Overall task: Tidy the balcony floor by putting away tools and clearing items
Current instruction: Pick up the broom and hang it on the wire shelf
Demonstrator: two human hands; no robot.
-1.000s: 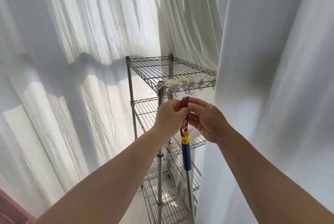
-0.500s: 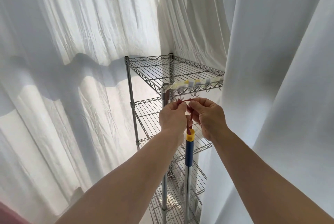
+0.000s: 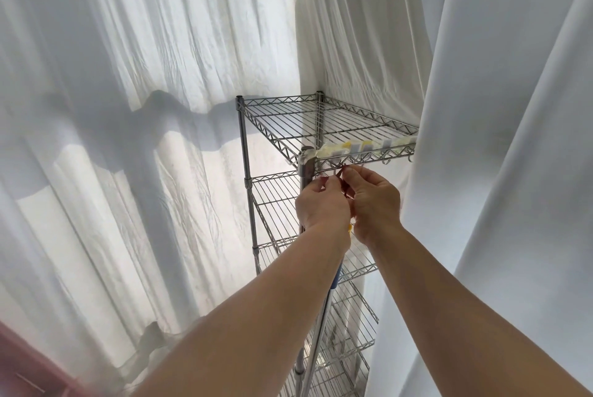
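White curtains behind wire rack (image 3: 288, 127); left hand (image 3: 322, 204) and right hand (image 3: 373, 204) both pinching red loop (image 3: 343, 169)

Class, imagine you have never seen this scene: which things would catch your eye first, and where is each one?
Two bare hands meet at centre: the left hand and right hand pinch a thin red loop up towards the hooks under the top shelf of a wire shelving rack. Below the hands, a pole with a yellow and blue top hangs down beside the rack. White curtains fill everything around.
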